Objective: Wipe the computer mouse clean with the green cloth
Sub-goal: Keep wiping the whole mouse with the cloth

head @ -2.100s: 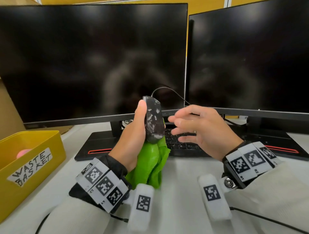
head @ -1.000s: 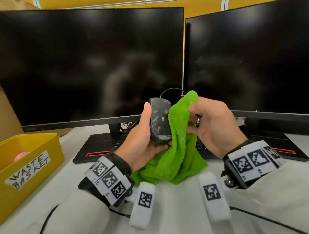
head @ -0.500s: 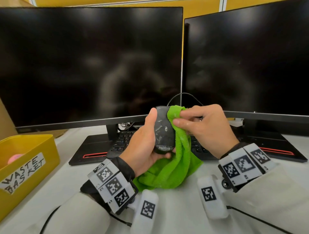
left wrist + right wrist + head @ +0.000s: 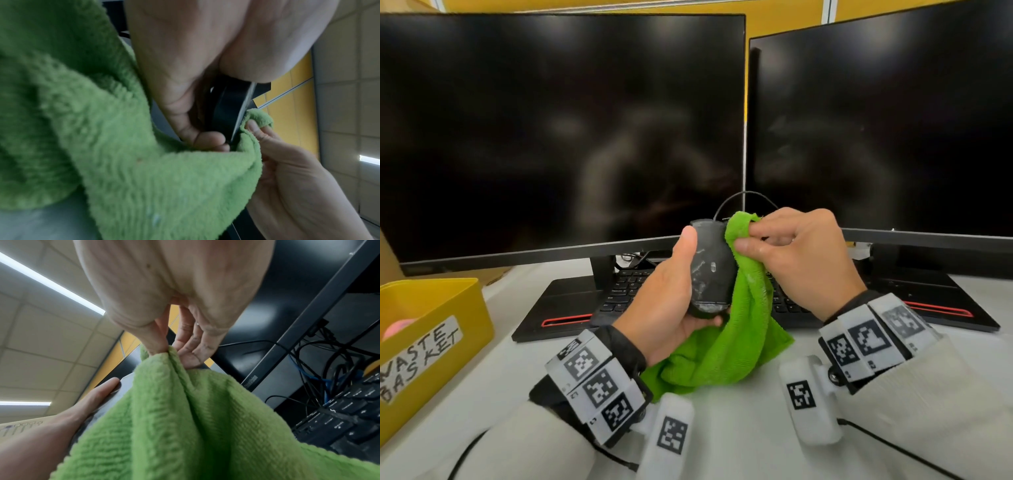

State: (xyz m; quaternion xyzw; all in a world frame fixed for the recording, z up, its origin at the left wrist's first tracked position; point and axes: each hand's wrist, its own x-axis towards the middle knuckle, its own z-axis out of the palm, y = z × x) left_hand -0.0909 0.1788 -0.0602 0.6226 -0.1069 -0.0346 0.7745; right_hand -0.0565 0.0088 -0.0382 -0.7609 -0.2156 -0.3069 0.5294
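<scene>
While the left grip (image 4: 671, 298) clasps the upright mouse (image 4: 710, 270), cable end up, the right grip (image 4: 798, 253) pinches the cloth (image 4: 739, 325)

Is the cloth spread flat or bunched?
Bunched: the green cloth hangs in folds, its top pinched by the right hand against the mouse.

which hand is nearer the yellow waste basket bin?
Left. The left hand grips the black computer mouse on the side toward the yellow waste basket bin; the right hand, pinching the green cloth, is farther off.

White desk (image 4: 739, 428); monitors (image 4: 558, 130), keyboard (image 4: 619, 291), bin (image 4: 431, 329)
</scene>
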